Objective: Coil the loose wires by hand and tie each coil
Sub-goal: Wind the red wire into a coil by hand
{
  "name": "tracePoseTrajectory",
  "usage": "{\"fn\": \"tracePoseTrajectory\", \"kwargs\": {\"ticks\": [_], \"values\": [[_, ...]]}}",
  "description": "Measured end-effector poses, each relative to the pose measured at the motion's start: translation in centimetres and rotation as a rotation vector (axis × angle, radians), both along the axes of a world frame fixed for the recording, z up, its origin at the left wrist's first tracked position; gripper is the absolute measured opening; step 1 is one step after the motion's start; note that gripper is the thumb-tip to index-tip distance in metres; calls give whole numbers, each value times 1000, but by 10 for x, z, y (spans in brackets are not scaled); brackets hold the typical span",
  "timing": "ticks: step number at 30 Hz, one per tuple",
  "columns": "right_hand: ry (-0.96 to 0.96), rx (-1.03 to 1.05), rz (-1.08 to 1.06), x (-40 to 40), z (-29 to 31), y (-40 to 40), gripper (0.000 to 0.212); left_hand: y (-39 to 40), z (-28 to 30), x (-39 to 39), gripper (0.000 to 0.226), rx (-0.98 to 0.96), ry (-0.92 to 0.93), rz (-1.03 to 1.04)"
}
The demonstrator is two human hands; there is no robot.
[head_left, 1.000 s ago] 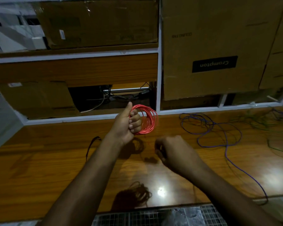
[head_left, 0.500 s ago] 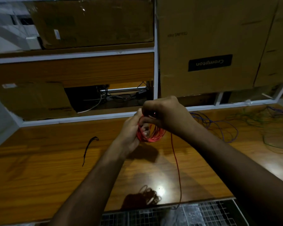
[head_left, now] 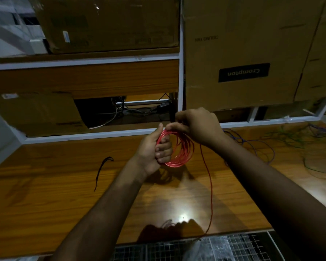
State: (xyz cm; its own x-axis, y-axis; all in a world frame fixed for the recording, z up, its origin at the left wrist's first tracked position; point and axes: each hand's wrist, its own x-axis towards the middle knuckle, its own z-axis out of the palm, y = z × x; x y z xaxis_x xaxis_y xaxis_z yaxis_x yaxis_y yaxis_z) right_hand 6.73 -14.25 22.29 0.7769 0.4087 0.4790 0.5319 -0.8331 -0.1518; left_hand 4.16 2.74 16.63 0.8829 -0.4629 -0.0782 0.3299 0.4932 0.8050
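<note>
Since half a second ago, little has shifted: our right hand has stayed at the top of the coil, and the loose red strand still hangs down to the table edge. A second ago that hand was low over the table, apart from the coil.

On the left of the glossy brown wooden table (head_left: 45,194) lies a short black wire piece (head_left: 102,170). Our left hand (head_left: 154,149) has its fingers curled tightly round the red wire coil (head_left: 179,149), held upright above the table. Our right hand (head_left: 194,125) pinches the wire at the coil's top with thumb and forefinger, the other fingers curled in. The red tail (head_left: 209,185) drops from there. Further right, a loose purple wire (head_left: 258,146) and a tangled green wire (head_left: 312,166) lie on the table.
</note>
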Motion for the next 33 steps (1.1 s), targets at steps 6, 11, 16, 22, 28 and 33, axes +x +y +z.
{"fn": "tracePoseTrajectory", "kwargs": {"ticks": [6, 11, 16, 22, 28, 33], "values": [[990, 618, 328, 21, -24, -45, 35, 12, 1, 0, 50, -153, -2, -40], [1354, 850, 292, 13, -78, -79, 17, 40, 13, 12, 52, -215, 3, 254], [1112, 710, 75, -20, -100, -60, 21, 55, 25, 22, 54, -216, -3, 338], [651, 125, -128, -75, -83, 4, 5, 41, 27, 27, 54, -185, -17, 332], [384, -219, 290, -100, -26, 33, 34, 24, 18, 23, 51, -60, -31, 299], [155, -67, 303, -83, 18, 31, 29, 7, 7, 9, 48, 161, 24, 253]]}}
